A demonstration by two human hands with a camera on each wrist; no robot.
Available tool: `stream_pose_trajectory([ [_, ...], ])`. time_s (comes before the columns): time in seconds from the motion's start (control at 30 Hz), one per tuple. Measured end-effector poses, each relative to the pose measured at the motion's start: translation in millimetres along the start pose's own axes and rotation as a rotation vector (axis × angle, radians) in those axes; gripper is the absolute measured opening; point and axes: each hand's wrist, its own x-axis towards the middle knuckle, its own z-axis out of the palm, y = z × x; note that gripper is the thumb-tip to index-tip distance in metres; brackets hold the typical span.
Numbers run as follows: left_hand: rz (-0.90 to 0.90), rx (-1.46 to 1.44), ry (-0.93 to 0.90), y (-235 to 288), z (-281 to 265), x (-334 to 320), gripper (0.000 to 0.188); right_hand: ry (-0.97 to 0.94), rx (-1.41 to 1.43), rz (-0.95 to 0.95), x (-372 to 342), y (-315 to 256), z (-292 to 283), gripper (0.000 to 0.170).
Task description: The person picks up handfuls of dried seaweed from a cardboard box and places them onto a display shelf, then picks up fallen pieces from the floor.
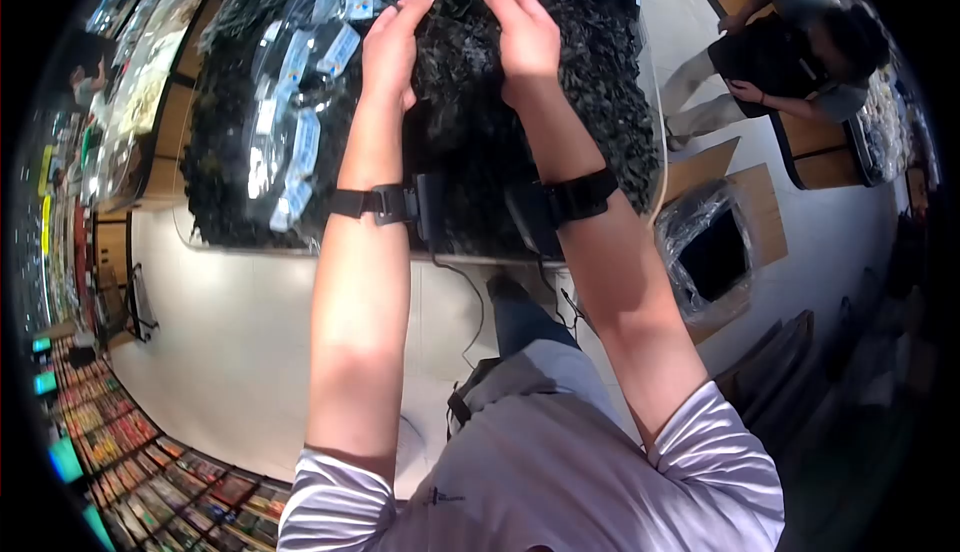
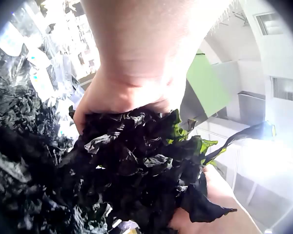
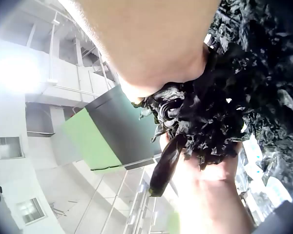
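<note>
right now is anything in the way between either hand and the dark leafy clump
Nothing visible: the left hand and right hand both touch the clump. The plastic packets beside the left hand lie outside the gap.

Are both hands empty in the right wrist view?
No, a clump of dark leaves is held between the right hand and the left hand.

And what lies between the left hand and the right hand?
A bunch of dark crinkled leaves lies between left hand and right hand; both wrist views show it.
</note>
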Motion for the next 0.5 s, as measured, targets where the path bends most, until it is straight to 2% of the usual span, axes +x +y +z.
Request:
stream_pose_trajectory([
  [0.07,-0.032,-0.014,-0.019,-3.8,-8.6,34.9,0.032,0.038,-0.043,0.003,25.1,22.7,11.8,0.061],
  [0.1,-0.045,-0.017,-0.025,-9.5,-16.3,53.1,0.035,0.02,-0.065,0.079,37.2,36.0,12.6,0.062],
  [0.2,-0.01,0.101,0.015,-30.8,-31.5,90.8,0.04,0.038,-0.06,-0.026,63.8,69.4,20.4,0.063],
  [0.3,-0.028,0.192,-0.016,-56.5,-47.1,114.1,0.042,0.082,-0.213,0.068,70.6,83.9,13.7,0.062],
  [0.37,0.088,0.453,-0.021,-83.8,-65.7,142.6,0.04,0.119,-0.705,-0.311,79.2,99.7,2.3,0.059],
  [0.43,0.224,0.656,0.042,-64.5,-61.3,120.0,0.038,0.124,-0.781,-0.279,72.3,97.9,-5.2,0.058],
  [0.5,0.307,0.789,0.047,-75.0,-74.9,127.2,0.038,0.129,-1.072,-0.244,67.0,103.3,-16.7,0.057],
])
